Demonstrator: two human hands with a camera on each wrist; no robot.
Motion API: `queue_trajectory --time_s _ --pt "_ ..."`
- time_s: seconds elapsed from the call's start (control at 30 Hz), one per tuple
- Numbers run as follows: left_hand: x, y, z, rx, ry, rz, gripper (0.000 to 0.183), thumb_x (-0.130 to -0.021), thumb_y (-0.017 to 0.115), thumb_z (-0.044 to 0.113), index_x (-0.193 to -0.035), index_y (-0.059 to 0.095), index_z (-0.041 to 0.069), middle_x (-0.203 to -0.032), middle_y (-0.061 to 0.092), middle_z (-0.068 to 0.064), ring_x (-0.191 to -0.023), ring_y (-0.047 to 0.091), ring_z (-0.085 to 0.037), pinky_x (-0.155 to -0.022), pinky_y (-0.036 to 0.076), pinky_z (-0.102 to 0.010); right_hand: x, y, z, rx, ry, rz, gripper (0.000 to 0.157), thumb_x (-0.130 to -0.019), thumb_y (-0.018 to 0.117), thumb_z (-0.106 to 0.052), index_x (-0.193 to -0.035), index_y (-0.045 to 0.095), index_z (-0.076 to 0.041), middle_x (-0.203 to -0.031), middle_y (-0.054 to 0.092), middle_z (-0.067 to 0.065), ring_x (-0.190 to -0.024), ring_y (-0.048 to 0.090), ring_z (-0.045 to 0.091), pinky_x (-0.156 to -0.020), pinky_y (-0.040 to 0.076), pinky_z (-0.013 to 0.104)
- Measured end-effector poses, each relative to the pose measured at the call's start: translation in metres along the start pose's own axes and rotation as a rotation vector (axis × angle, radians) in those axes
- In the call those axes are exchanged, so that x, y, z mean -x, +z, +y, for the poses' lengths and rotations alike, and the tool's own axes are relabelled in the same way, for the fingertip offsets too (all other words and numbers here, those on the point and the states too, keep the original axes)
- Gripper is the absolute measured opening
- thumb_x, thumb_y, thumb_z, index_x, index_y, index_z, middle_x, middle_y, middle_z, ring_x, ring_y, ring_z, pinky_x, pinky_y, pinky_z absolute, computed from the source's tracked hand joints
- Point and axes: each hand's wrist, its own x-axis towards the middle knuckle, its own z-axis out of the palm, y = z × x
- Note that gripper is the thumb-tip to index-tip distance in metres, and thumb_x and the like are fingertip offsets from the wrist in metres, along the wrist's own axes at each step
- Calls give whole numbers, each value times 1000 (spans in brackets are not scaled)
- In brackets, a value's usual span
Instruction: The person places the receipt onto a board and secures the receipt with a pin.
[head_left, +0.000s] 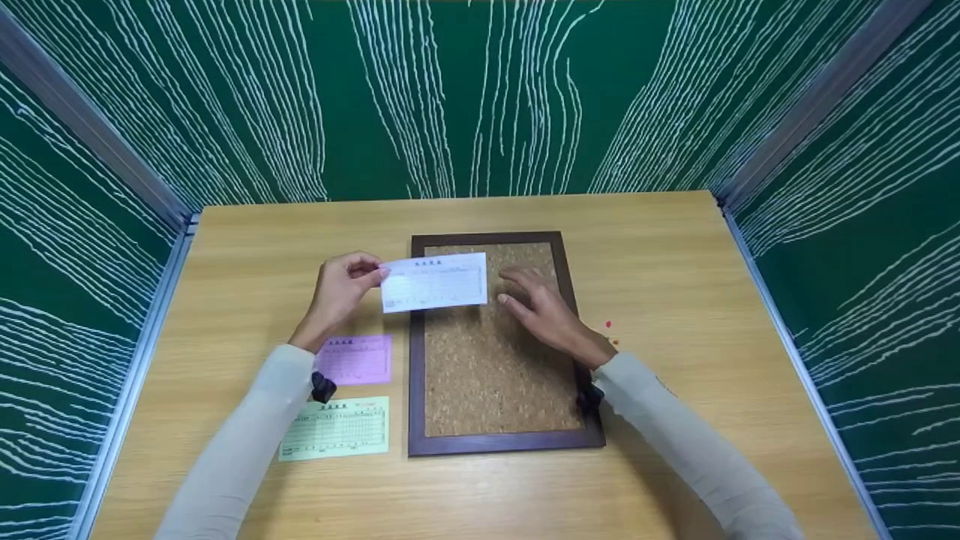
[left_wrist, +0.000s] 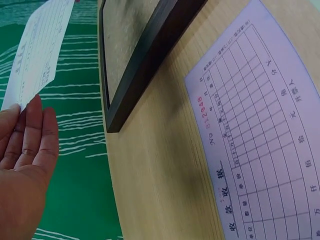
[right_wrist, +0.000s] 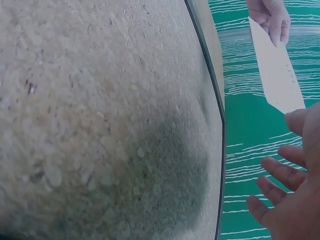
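My left hand (head_left: 341,292) pinches a white receipt slip (head_left: 435,282) by its left edge, thumb on the front. The slip is held up over the upper part of a cork board (head_left: 487,375) with a dark brown frame. My right hand (head_left: 544,307) hovers above the cork, just right of the slip's free edge, its fingers spread and holding nothing. In the right wrist view those fingers (right_wrist: 285,175) are loosely bent and apart. Below the left forearm lie a purple receipt slip (head_left: 356,361) and a green receipt slip (head_left: 345,431) on the table.
Several small red and orange pieces (head_left: 608,325) lie on the wooden table (head_left: 247,247) right of the board, partly behind the right forearm. Green panels (head_left: 465,97) with white wavy lines enclose the table at the back and sides.
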Motion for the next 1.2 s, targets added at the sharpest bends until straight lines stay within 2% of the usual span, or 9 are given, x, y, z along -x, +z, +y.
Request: queue_trajectory --time_s 0.17,0.4,0.57,0.77,0.83,0.93,1.0,1.17,1.2 --pt "-1 5 1 4 12 -23 13 -101 76 -1 -113 78 -6 -109 78 -17 -94 75 -17 -97 64 -48 0 4 -2 3 9 -3 48 -114 64 -29 -155 59 -5 -160 58 14 -154 48 34 -126 39 58" --pt "-1 11 2 -5 17 -31 11 -102 77 2 -112 79 -2 -106 78 -16 -93 75 -20 -95 64 -48 -1 7 0 -36 -7 6 40 -113 66 -28 -148 65 -8 -150 65 12 -147 55 30 -124 41 56" --pt "-1 17 1 7 12 -44 11 -102 76 1 -112 79 -3 -107 78 -16 -93 75 -21 -95 64 -46 -1 9 2 -107 -9 19 29 -113 66 -21 -136 69 -4 -136 70 13 -136 63 30 -117 50 52" --pt "-2 26 -3 41 11 -46 10 -102 76 0 -111 78 -3 -107 77 -15 -93 74 -20 -100 61 -56 1 10 1 -215 54 77 18 -111 67 -11 -122 71 3 -118 72 15 -114 69 27 -104 61 44" --pt "-3 30 -4 54 19 -46 9 -102 76 -1 -110 78 -4 -105 77 -15 -91 74 -18 -97 64 -50 2 10 1 -237 72 99 15 -110 67 -8 -117 71 4 -111 72 13 -104 69 23 -96 62 37" --pt "-5 34 -6 83 27 -47 9 -101 77 -3 -109 78 -6 -103 77 -15 -90 74 -16 -90 66 -37 2 10 2 -257 89 130 11 -108 68 -6 -111 72 4 -101 72 10 -91 65 18 -83 56 26" --pt "-5 36 -6 95 26 -50 9 -100 77 -3 -109 78 -6 -103 77 -15 -90 74 -16 -88 66 -33 3 10 2 -279 103 150 9 -107 70 -4 -108 73 4 -96 72 8 -87 62 17 -76 51 23" --pt "-6 39 -6 92 29 -51 8 -101 76 -2 -109 78 -5 -102 77 -13 -91 73 -18 -95 64 -51 4 9 1 -320 142 201 7 -105 71 -3 -104 73 4 -92 69 8 -83 57 18 -70 44 22" --pt "-6 40 -6 82 32 -48 9 -101 77 -1 -109 78 -5 -102 76 -13 -91 72 -19 -94 64 -50 4 9 1 -326 149 209 7 -105 72 -3 -104 73 4 -91 68 8 -83 57 18 -69 44 22"
